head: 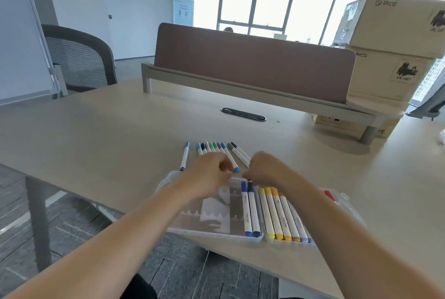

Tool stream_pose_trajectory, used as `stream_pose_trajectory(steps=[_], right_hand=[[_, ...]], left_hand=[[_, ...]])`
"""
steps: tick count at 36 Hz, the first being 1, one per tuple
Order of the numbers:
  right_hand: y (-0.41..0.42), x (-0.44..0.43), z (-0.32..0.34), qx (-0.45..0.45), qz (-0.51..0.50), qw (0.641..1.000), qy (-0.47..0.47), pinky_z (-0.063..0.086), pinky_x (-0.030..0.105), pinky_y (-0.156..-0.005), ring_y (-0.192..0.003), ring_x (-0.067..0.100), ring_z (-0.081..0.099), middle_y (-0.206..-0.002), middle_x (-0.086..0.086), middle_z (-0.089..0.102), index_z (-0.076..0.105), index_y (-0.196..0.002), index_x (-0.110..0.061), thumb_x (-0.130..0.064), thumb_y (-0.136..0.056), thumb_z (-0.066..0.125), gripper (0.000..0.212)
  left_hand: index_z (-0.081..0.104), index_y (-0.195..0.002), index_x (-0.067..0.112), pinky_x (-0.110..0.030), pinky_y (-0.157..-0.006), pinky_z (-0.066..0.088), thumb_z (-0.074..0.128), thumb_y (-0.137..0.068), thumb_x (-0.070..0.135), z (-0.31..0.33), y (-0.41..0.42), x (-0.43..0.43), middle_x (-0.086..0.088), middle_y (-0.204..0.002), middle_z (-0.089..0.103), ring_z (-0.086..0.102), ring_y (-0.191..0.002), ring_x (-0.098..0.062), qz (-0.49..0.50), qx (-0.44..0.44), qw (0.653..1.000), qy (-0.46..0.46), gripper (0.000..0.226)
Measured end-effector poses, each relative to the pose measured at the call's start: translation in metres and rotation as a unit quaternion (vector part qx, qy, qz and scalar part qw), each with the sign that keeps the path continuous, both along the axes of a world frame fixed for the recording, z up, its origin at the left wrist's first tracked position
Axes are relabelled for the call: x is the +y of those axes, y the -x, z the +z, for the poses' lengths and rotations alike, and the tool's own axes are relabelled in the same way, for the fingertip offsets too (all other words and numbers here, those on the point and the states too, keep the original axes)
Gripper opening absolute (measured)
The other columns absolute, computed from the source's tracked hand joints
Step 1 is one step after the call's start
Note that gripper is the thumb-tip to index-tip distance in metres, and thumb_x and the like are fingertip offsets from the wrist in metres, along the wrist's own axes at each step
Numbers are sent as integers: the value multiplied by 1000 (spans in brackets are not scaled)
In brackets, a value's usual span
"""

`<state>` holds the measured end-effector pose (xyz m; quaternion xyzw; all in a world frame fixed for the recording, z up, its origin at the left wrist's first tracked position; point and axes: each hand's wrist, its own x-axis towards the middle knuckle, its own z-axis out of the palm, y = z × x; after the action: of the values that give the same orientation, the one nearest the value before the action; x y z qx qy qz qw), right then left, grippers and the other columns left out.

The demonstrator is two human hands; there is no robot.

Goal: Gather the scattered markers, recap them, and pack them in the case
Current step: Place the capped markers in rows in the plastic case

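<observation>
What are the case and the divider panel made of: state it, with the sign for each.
Case: clear, glossy plastic, it seems; the desk shows through its walls. Divider panel: probably brown felt-like fabric; it looks matte, without any shine.

A pale desk (pixel 120 130) carries a brown partition (pixel 252 62) along its far edge, with a black oval cable port (pixel 243 114) in front of it. Two stacked cardboard boxes (pixel 395 21) stand at the right. A mesh chair (pixel 79 57) and a whiteboard (pixel 19 45) stand at the left. Windows (pixel 272 7) fill the back wall.
</observation>
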<state>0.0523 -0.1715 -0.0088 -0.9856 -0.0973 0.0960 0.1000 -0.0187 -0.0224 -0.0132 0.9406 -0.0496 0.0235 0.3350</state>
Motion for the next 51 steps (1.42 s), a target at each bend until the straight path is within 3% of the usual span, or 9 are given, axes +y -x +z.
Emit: stream_pose_trajectory(steps=[5,10,15,22,32,39,43,47,51], right_hand=[[-40,23,-11,-48,-16,999,15,53,31,-77,-78,18,62,-77,0,58,60,-83,-12,-26,-92,58,17],[-66,39,-10,-22,-30,999,28,49,30,-67,-71,20,58,-73,2,56,52,-73,-12,-17,-89,58,18],[-80,53,-12,4,-27,999,44,53,32,-78,-86,20,62,-91,4,62,59,-93,-9,-14,-90,58,6],[-80,65,-11,17,-38,997,60,52,32,-74,-81,18,60,-89,4,62,62,-99,-12,-17,-83,61,17],[-33,47,18,-5,-24,999,27,54,31,-72,-67,18,58,-75,4,59,60,-80,-9,-22,-84,58,14],[43,20,37,150,0,986,-71,25,19,-41,-38,12,31,-53,2,45,52,-62,-11,-15,-90,49,29],[65,8,30,182,-8,979,-89,23,19,-41,-38,11,32,-51,2,46,52,-63,-12,-15,-87,49,24],[81,0,28,194,8,977,-90,24,19,-41,-40,13,34,-57,4,49,53,-62,-11,-20,-90,49,29],[83,-4,24,151,7,986,-66,30,20,-40,-39,13,39,-58,6,55,58,-69,-8,-18,-96,41,34]], left_hand=[[63,-102,23,-19,-59,40,54,-97,25,5,-21,11,7,-98,62,58,-82,-9,29,-21,999,1,11],[61,-101,24,-15,-57,34,52,-98,24,1,-38,21,11,-88,56,54,-76,-6,31,-26,999,-5,10],[59,-89,26,-27,-63,42,52,-96,23,-8,-50,30,12,-78,56,55,-71,-7,42,-24,999,5,11],[60,-92,23,-23,-57,38,51,-99,24,-10,-49,36,6,-81,60,56,-72,-8,51,-27,998,16,11],[63,-98,21,-23,-58,39,52,-95,20,-3,-22,33,10,-75,54,51,-66,-6,70,-32,997,6,11],[63,-116,22,-26,-83,50,53,-96,23,-3,7,13,4,-113,67,62,-95,-15,18,21,999,-30,23],[51,-139,26,-31,-94,51,50,-97,20,-7,23,4,7,-135,58,61,-112,-16,-11,43,997,-58,42],[42,-146,8,-29,-111,32,39,-103,13,-7,40,-7,-3,-155,36,37,-140,-21,-42,42,997,-53,44],[37,-150,21,-32,-116,27,47,-101,23,-11,40,-8,-2,-156,34,33,-142,-18,-52,25,993,-103,51]])
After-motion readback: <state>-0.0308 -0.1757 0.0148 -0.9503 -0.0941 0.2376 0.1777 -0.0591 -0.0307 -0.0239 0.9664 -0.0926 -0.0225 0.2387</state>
